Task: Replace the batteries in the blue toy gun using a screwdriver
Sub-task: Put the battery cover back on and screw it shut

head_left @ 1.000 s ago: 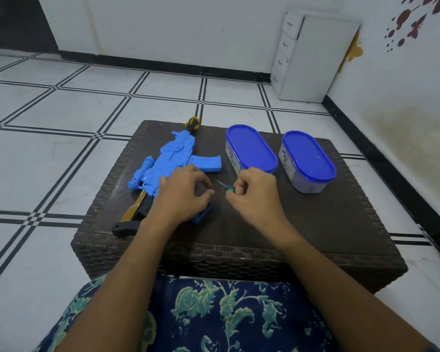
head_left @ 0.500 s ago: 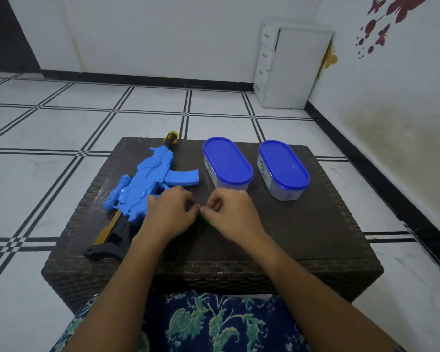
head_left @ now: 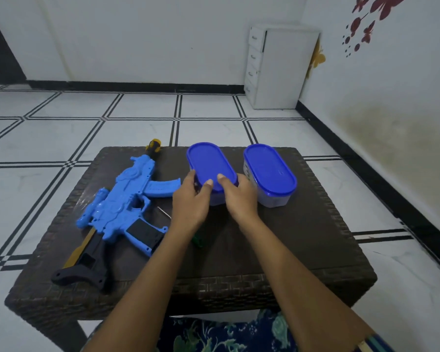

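The blue toy gun [head_left: 123, 201] lies on its side on the left of the dark wicker table [head_left: 302, 237], its black stock toward me. A small screwdriver [head_left: 197, 240] with a green handle lies on the table, mostly hidden under my left forearm; its thin metal shaft shows near the gun's grip. My left hand [head_left: 191, 199] and my right hand [head_left: 236, 196] both grip the near end of the left blue-lidded container [head_left: 208, 163], thumbs on the lid.
A second blue-lidded container [head_left: 269, 171] stands just right of the first. A yellow-and-black tool handle [head_left: 154, 144] sticks out beyond the gun at the table's far edge. A white drawer unit [head_left: 282, 67] stands by the far wall on the tiled floor.
Both hands left the screwdriver lying on the table beside the gun and moved forward onto the left container, which they now grip.
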`<state>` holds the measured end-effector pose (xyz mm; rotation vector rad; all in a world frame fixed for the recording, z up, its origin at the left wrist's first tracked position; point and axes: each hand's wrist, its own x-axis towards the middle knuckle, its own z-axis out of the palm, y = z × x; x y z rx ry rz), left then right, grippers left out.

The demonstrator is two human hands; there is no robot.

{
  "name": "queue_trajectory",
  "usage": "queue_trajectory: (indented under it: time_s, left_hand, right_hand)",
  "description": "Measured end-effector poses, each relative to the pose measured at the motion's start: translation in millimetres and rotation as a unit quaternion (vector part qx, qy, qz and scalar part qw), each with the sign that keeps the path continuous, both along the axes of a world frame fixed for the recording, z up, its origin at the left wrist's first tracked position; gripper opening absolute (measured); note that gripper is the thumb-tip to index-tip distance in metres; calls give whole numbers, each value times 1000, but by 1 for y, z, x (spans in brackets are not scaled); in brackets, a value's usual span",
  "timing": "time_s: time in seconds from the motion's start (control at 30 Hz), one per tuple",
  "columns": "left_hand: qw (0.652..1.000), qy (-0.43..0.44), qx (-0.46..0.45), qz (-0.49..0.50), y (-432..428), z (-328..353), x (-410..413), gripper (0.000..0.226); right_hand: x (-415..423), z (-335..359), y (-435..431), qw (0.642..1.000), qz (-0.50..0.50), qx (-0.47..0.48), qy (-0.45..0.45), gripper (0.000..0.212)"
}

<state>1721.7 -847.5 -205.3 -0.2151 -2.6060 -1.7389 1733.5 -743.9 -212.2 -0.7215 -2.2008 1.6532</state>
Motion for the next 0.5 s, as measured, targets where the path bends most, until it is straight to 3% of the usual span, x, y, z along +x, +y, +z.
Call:
queue_trajectory:
  time_s: [0.03,0.1,0.2,0.27,0.37,0.5]
  left_hand:
    - [1000,2,-2,13,1,1,1,37]
    - [993,26,-100,57,-8,8,7,22]
    - [944,15,-311,109,-22,20,25,27]
    - [920,-18,-379,98,-20,24,37,17]
    - [912,-34,-404,57,-7,22,46,12]
    - [933,-57,-349,65,-4,11,37,24]
  right_hand:
    - [1,1,2,1000,-4,-11,5,26]
    - [3,3,7,999,-26,-24,11,22]
    - [10,5,13,999,-54,2,3,40]
    - [13,7,15,998,-54,26,-8,40]
    - [17,9,15,997,-58,46,-7,38]
    - [27,10,17,997,-61,44,-7,36]
